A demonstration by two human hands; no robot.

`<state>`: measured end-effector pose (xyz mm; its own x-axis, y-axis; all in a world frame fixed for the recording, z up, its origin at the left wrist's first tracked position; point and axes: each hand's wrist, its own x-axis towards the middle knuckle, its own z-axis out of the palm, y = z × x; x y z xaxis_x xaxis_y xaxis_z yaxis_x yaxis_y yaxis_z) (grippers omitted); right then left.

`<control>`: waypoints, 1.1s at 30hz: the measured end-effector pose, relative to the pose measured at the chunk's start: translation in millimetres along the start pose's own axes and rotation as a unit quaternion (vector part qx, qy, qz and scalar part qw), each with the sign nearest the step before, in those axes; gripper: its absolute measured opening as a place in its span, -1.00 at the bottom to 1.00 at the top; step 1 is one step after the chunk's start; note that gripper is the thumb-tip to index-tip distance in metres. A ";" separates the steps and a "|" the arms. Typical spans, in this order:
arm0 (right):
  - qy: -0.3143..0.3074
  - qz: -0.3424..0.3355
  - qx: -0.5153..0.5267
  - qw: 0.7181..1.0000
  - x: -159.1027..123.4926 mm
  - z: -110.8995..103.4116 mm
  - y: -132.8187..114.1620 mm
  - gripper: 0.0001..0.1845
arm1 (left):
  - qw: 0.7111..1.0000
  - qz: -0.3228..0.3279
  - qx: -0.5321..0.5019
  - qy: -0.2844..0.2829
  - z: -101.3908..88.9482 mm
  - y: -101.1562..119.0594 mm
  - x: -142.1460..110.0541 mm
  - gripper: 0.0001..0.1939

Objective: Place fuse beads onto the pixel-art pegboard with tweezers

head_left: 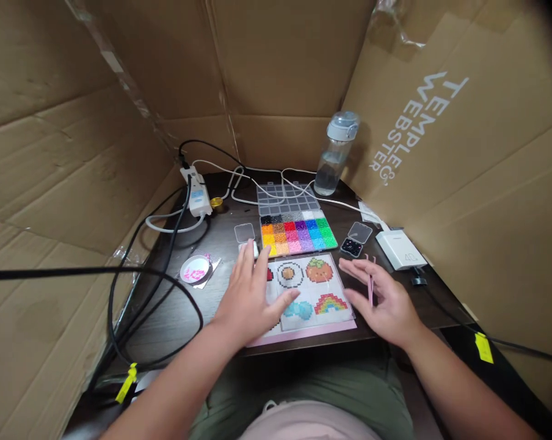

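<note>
My left hand (pixel 248 299) lies flat with its fingers spread on the left part of a bead pegboard (pixel 310 287), which carries several finished bead pictures: a round shape, an orange fruit, a rainbow and a blue shape. My right hand (pixel 386 299) hovers at the board's right edge with its fingers loosely apart, and pink tweezers (pixel 370 287) rest against the fingers. Just behind the board stands a tray of coloured beads (pixel 298 235) with its clear lid (pixel 287 198) folded back.
A small dish of pink beads (pixel 195 269) sits left of the board, a small open case of black beads (pixel 352 246) to the right, then a white charger (pixel 400 249). A water bottle (pixel 335 156), a power strip (pixel 197 192) and cables lie behind. Cardboard walls surround the table.
</note>
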<state>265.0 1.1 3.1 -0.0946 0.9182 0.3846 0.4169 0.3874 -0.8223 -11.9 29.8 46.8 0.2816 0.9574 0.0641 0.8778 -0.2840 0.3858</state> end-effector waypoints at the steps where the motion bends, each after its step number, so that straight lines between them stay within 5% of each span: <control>1: 0.027 -0.010 0.032 0.999 10.8 0.9 -2.0 -0.65 | 1.000 0.015 -0.002 0.012 -3.3 0.0 11.7 -0.04; 3: 0.032 0.000 0.112 0.993 37.8 4.5 -9.0 -0.71 | 0.998 0.052 -0.002 0.032 -6.1 0.9 33.8 -0.01; 10: 0.003 0.054 0.287 0.957 129.0 27.7 -12.9 -0.21 | 0.973 0.221 0.045 0.054 -8.8 -23.9 68.3 -0.01; 14: 0.053 0.090 0.273 0.957 131.2 40.1 9.8 -0.19 | 0.959 0.227 0.015 0.169 -16.3 -56.8 73.5 0.03; 17: 0.086 0.109 0.274 0.952 122.5 42.9 19.9 -0.24 | 0.956 0.210 -0.023 0.201 -17.7 -75.4 78.8 0.20; 25: 0.091 0.088 0.236 0.963 115.2 39.7 19.1 -0.36 | 0.981 0.082 -0.169 0.055 -15.5 -101.7 80.1 0.41; 33: 0.066 0.120 0.231 0.963 113.2 35.6 21.8 -0.36 | 0.966 0.080 -0.245 0.004 -12.9 -111.1 86.4 0.16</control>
<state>231.2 116.4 13.8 0.0839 0.9792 0.1849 -0.0371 0.1885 -0.9814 -90.0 144.8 21.4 0.3941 0.9042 0.1649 0.5346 -0.3714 0.7591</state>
